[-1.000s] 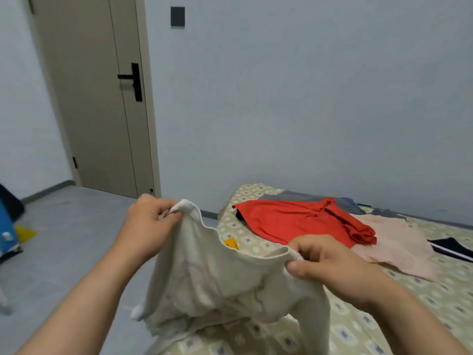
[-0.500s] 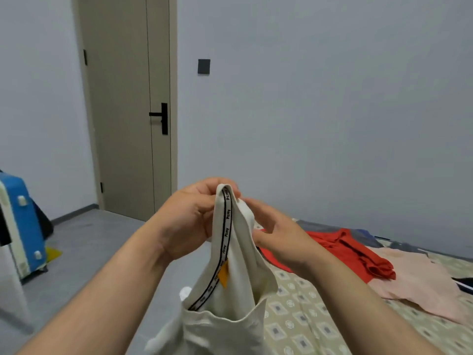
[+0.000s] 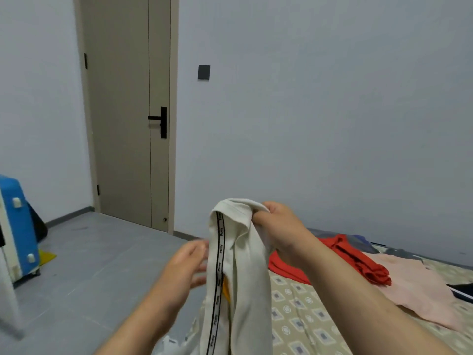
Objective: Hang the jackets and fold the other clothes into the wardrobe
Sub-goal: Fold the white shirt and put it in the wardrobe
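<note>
1. One cream garment (image 3: 240,278) hung folded over the edge of the bed (image 3: 307,316), gripped at its top by the right hand (image 3: 279,224).
2. Left hand (image 3: 186,265) was just beside it, fingers loose, holding nothing.
3. Red garment (image 3: 358,262) and pink garment (image 3: 414,285) lay on the bed.

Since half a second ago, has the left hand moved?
Yes, down. The left hand gripped the top of the shirt, level with the bottom of the door; now it is well below that, open, beside the cloth.

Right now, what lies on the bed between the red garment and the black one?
A pale pink garment, spread flat between the red garment and the black garment; the head view shows it.
</note>
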### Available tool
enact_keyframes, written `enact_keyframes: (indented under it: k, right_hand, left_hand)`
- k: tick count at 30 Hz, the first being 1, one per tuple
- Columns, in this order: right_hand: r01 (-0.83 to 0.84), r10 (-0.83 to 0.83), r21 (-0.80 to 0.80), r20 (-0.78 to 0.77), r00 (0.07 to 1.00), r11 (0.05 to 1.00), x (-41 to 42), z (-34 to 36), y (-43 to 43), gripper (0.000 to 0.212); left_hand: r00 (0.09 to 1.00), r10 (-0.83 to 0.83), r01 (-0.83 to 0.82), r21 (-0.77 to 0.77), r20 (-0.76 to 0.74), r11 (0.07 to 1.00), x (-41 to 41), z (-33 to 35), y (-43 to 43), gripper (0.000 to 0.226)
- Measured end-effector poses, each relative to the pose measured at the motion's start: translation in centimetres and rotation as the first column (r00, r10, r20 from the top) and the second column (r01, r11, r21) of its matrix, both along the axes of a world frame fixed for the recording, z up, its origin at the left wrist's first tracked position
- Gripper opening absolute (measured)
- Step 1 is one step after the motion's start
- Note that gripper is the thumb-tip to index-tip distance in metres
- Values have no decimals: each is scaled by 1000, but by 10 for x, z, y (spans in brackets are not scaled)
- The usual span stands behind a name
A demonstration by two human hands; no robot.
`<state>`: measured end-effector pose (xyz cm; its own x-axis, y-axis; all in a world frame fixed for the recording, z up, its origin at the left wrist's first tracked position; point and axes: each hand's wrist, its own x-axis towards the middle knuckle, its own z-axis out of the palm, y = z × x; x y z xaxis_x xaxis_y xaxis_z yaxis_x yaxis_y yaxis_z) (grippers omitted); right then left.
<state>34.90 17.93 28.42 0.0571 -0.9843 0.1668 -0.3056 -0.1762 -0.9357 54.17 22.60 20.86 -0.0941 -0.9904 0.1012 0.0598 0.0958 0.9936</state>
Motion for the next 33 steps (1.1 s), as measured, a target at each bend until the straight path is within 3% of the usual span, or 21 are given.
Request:
enact_keyframes:
  k: [3, 5, 6, 8, 11, 14, 15, 16, 18, 19, 20, 22, 24, 26, 29, 31, 33]
  right_hand:
    - [100, -105, 52, 111, 988, 994, -8, 7, -5, 8]
    - [111, -128, 103, 175, 976, 989, -13, 10, -7, 12]
    - [117, -137, 115, 180, 974, 986, -15, 11, -8, 13]
    - [141, -159, 114, 174, 972, 983, -18, 12, -8, 16]
    - [170, -194, 103, 295, 936, 980, -25, 16, -9, 30]
    - [164, -168, 48, 437, 884, 985, -36, 25, -8, 32]
    - [174, -169, 33, 468, 868, 984, -40, 28, -9, 32]
    - [194, -180, 25, 496, 849, 981, -44, 30, -11, 30]
    - [232, -204, 15, 533, 821, 973, -54, 36, -15, 27]
    - [247, -213, 10, 539, 815, 969, -59, 39, -17, 26]
    - [263, -222, 0, 536, 815, 965, -64, 43, -19, 27]
    - [293, -235, -41, 497, 835, 955, -75, 49, -21, 30]
    - [324, -250, -102, 438, 864, 941, -86, 57, -23, 32]
    - [364, -273, -160, 413, 869, 917, -99, 69, -24, 34]
    - [428, -311, -232, 412, 857, 873, -120, 90, -26, 35]
    - [486, -354, -271, 415, 838, 831, -134, 106, -26, 37]
    - [535, -395, -282, 428, 813, 796, -147, 122, -26, 38]
  left_hand:
    - [992, 124, -121, 207, 0, 971, -13, -45, 13, 21]
    - [976, -84, 28, 271, 199, 962, -21, -59, 22, 21]
    - [935, -172, 89, 263, 310, 961, -26, -64, 25, 39]
    - [855, -130, 22, 215, 502, 976, -32, -66, 28, 53]
    - [698, -84, -33, 150, 711, 988, -32, -58, 28, 47]
    - [592, -132, -129, 255, 795, 958, -19, -56, 20, 39]
    - [615, -153, -143, 300, 774, 943, -13, -52, 12, 36]
    - [704, -161, -143, 361, 692, 922, -6, -50, 2, 30]
    - [955, -85, -78, 516, 284, 853, 6, -38, -19, 20]
    - [999, -12, -12, 573, 37, 820, 12, -29, -28, 19]
    - [983, 71, 44, 590, -171, 806, 17, -18, -38, 20]
    - [891, 196, 53, 523, -410, 851, 22, 5, -57, 22]
    - [855, 255, -82, 368, -451, 926, 22, 33, -70, 22]
    - [873, 283, -243, 149, -398, 958, 22, 60, -80, 17]
    - [928, 365, -369, -313, -72, 875, 26, 93, -86, 5]
    - [831, 517, -351, -527, 205, 774, 27, 111, -93, 22]
    - [712, 631, -309, -671, 306, 674, 25, 126, -98, 38]
